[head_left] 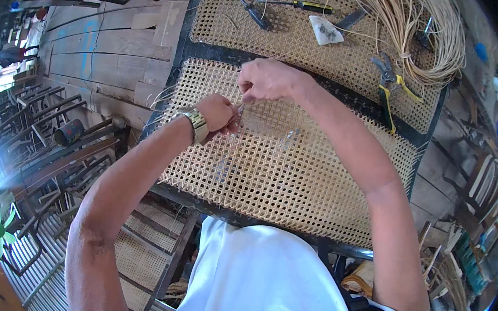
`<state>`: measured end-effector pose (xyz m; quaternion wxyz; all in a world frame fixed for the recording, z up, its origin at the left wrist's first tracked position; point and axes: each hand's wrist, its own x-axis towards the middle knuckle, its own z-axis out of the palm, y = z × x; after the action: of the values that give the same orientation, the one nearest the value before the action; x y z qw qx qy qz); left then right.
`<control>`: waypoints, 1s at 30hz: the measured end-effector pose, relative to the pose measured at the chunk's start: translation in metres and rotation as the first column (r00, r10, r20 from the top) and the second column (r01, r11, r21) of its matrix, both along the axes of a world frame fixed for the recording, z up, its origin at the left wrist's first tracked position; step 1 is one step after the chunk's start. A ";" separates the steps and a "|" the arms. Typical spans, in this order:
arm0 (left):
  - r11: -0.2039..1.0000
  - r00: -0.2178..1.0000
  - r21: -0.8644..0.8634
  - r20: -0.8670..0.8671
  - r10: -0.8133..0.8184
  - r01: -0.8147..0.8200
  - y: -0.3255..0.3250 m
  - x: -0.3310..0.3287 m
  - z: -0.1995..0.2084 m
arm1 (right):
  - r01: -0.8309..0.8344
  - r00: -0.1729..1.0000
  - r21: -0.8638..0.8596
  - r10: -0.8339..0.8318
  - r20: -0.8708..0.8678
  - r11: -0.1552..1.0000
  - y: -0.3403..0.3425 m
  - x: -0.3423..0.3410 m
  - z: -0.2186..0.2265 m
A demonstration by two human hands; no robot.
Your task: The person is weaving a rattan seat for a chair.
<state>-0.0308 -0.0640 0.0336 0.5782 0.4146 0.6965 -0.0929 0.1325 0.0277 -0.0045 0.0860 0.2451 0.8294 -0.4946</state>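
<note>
A panel of open cane weaving (295,185) in a dark frame lies in front of my body. Over its upper left part my two hands work close together. My left hand (220,115), with a gold metal watch (198,126) at the wrist, is closed low against the weave; what its fingers pinch is hidden. Just above and to the right, my right hand (270,81) is closed with bent fingers, and a thin cane strand seems to run from it toward the left hand. Loose strand ends (160,102) stick out at the panel's left edge.
A second cane panel (226,30) beyond bears an awl (255,16), a screwdriver (312,6), a whitish lump (324,31), yellow-handled cutters (385,88) and a big coil of cane (438,54). Metal chair frames (39,113) crowd the left; a wooden plank floor (114,48) lies behind.
</note>
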 end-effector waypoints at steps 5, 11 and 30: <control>0.918 0.885 0.028 -0.280 -0.372 0.395 0.009 0.006 -0.011 | 0.213 0.976 0.012 -0.212 -0.042 0.977 -0.021 0.004 0.003; 0.836 0.799 0.247 -0.511 -0.317 0.490 -0.035 -0.041 0.034 | 0.146 0.984 0.195 -0.163 0.076 0.970 -0.032 -0.004 0.000; 0.995 0.980 0.031 0.174 0.092 -0.099 -0.027 -0.033 0.006 | 0.193 0.981 0.129 -0.195 -0.001 0.973 -0.018 0.005 -0.009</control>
<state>-0.0635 -0.0914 0.0393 0.6321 0.3983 0.6646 -0.0150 0.1371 0.0101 -0.0138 0.0262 0.3329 0.8311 -0.4448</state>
